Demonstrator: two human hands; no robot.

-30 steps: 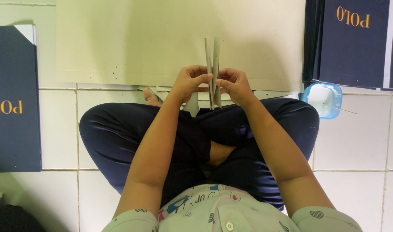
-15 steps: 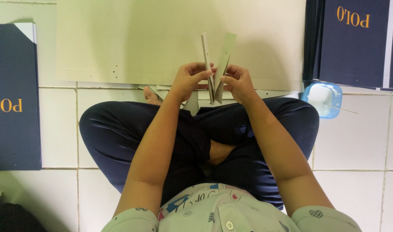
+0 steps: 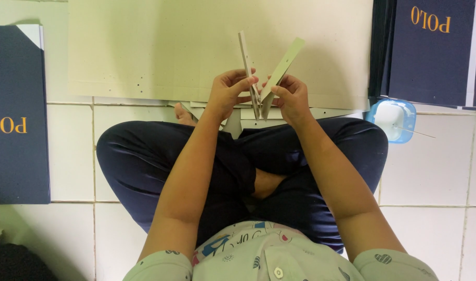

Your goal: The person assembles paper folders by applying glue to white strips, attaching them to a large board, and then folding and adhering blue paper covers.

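I sit cross-legged on a tiled floor in the head view. My left hand (image 3: 229, 92) pinches one flap of a folded grey cardboard piece (image 3: 246, 57) that stands upright. My right hand (image 3: 291, 97) grips the other flap (image 3: 284, 65), which tilts to the right. The two flaps meet at their lower ends between my fingers and spread apart in a V above them. Behind the hands a large pale cardboard sheet (image 3: 154, 47) lies flat on the floor.
A dark blue flat box (image 3: 17, 114) lies at the left. More dark blue boxes (image 3: 430, 52) are stacked at the top right. A small blue tub with white contents and a thin stick (image 3: 393, 118) sits by my right knee.
The two cardboard flaps, pressed together a second ago, have been pulled apart into a V. The right flap has swung to the right. Both hands stay in place.
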